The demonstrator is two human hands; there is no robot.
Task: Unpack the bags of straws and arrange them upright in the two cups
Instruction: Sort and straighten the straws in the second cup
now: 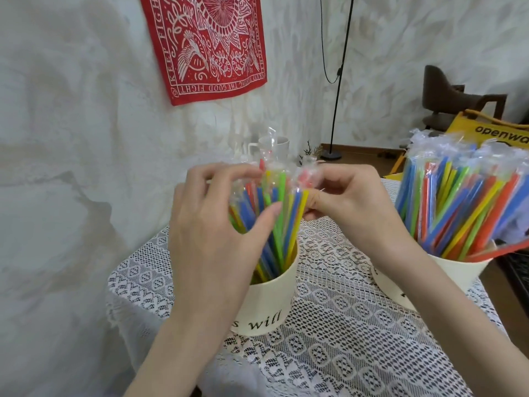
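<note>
A cream cup [272, 308] with black lettering stands in the middle of the lace-covered table [343, 339]. Coloured wrapped straws [283, 219] stand upright in it. My left hand [211, 224] curls round the bundle from the left, thumb pressed on the straws. My right hand [343, 202] pinches the clear wrapper tops of the straws on the right side. A second cream cup [446, 270] at the right holds a fuller bunch of wrapped straws [463, 202].
A white mug [274, 146] stands behind the straws near the wall. A yellow bag [498, 130] and a dark chair [458, 96] are at the far right. A black lamp stand [332, 154] rises from the floor; a red cloth [206, 44] hangs on the wall.
</note>
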